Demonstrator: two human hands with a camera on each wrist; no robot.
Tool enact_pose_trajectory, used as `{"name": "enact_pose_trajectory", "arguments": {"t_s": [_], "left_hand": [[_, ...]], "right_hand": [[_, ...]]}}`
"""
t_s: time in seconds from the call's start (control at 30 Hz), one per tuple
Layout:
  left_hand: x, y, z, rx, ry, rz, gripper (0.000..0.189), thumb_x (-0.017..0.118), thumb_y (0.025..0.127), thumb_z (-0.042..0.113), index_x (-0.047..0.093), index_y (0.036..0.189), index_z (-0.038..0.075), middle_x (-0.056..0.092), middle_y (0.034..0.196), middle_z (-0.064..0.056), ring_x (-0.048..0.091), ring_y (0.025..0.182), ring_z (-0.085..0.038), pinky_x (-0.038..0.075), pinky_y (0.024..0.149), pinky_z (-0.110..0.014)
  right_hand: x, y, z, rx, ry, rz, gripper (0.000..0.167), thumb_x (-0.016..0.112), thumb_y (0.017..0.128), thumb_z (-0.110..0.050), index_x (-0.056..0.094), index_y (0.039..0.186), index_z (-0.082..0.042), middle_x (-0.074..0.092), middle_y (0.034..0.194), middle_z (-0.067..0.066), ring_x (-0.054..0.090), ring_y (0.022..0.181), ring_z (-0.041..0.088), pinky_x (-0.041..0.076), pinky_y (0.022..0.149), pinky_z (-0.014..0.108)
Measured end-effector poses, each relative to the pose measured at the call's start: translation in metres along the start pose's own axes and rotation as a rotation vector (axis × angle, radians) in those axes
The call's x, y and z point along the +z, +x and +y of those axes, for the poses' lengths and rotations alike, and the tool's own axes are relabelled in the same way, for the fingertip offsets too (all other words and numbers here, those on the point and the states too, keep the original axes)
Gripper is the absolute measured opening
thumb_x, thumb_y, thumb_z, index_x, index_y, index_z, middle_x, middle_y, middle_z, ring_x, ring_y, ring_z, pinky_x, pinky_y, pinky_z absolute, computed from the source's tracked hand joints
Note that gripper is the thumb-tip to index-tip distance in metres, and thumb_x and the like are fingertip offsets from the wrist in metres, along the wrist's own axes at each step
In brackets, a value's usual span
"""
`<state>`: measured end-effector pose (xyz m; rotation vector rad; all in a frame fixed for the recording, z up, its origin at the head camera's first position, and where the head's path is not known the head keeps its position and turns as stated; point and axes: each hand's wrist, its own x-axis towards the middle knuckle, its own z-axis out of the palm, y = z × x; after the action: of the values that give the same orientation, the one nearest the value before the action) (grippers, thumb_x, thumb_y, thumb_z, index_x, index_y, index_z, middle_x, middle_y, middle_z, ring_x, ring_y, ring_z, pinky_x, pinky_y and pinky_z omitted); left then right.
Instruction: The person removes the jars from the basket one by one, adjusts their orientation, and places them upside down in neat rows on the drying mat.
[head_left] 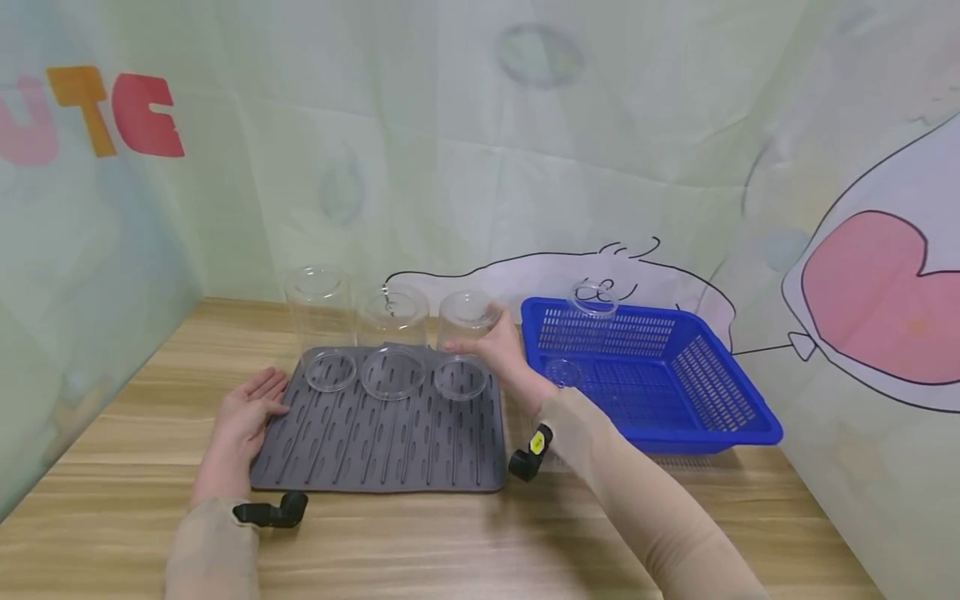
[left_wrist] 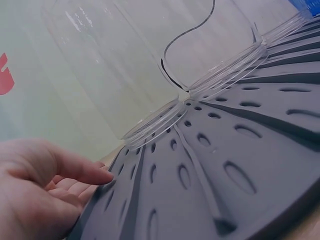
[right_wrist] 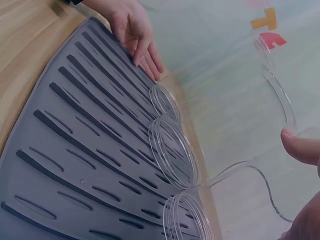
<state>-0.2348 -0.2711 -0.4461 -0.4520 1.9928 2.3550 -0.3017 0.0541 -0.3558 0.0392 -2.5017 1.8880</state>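
Three clear jars stand in a row along the back of a grey ridged drying mat [head_left: 382, 454]. Fingers and thumb of my right hand [head_left: 498, 350] are around the right-hand jar [head_left: 461, 333], which rests on the mat. Beside it are the middle jar [head_left: 393, 337] and the left-hand jar [head_left: 321, 321]. My left hand [head_left: 243, 412] lies at the mat's left edge, its fingers extended and its thumb over the edge. The left wrist view shows that thumb [left_wrist: 82, 167] near the mat's surface; the lower fingers are partly hidden.
A blue perforated basket [head_left: 720, 437] stands to the right of the mat, with another clear jar [head_left: 592, 304] at its left side. Everything rests on a wood-grain table [head_left: 390, 542]. A printed cloth [head_left: 450, 167] hangs behind and along both sides.
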Motion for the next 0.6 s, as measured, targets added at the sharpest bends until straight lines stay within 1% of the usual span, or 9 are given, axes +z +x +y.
{"name": "enact_pose_trajectory", "arguments": {"t_s": [0.1,0.3,0.37,0.47,0.6], "left_hand": [[-0.0001,0.0004,-0.0001,-0.011,-0.010,0.010,0.083,0.039,0.085,-0.024,0.004,0.156,0.004,0.006,0.163,-0.017,0.015,0.150,-0.027,0.025,0.119,-0.028],[-0.0002,0.0013,0.0006,-0.010,-0.028,-0.006,0.084,0.037,0.084,-0.025,0.003,0.156,0.003,0.005,0.162,-0.018,0.013,0.151,-0.026,0.021,0.120,-0.027],[-0.0005,0.0015,0.0006,-0.013,-0.029,-0.009,0.084,0.037,0.084,-0.025,0.003,0.156,0.003,0.005,0.162,-0.018,0.014,0.151,-0.026,0.021,0.120,-0.027],[-0.0011,0.0017,0.0003,-0.017,-0.029,-0.011,0.084,0.037,0.084,-0.025,0.003,0.156,0.003,0.005,0.162,-0.018,0.013,0.151,-0.026,0.022,0.119,-0.025],[-0.0011,0.0017,0.0002,-0.022,-0.027,0.000,0.083,0.037,0.085,-0.025,0.005,0.156,0.004,0.006,0.162,-0.018,0.015,0.150,-0.025,0.025,0.117,-0.024]], "right_hand": [[0.0008,0.0003,-0.0001,0.007,0.005,-0.005,0.103,0.088,0.068,-0.009,0.026,0.150,-0.003,0.038,0.150,0.020,0.040,0.137,0.035,0.036,0.116,0.045],[0.0008,-0.0001,0.0009,-0.018,0.008,0.002,0.103,0.089,0.066,-0.007,0.027,0.148,-0.002,0.040,0.148,0.021,0.042,0.135,0.035,0.038,0.115,0.044],[0.0007,-0.0003,0.0014,-0.024,0.012,0.003,0.103,0.089,0.065,-0.005,0.027,0.148,-0.001,0.040,0.148,0.021,0.042,0.135,0.036,0.038,0.115,0.044],[0.0001,-0.0005,0.0019,-0.013,0.008,0.001,0.107,0.089,0.065,-0.004,0.024,0.150,-0.002,0.039,0.149,0.021,0.040,0.137,0.036,0.034,0.118,0.045],[-0.0017,-0.0018,0.0020,0.012,0.000,-0.010,0.115,0.088,0.067,-0.004,0.014,0.154,-0.004,0.033,0.154,0.021,0.034,0.142,0.036,0.028,0.121,0.046]]}}
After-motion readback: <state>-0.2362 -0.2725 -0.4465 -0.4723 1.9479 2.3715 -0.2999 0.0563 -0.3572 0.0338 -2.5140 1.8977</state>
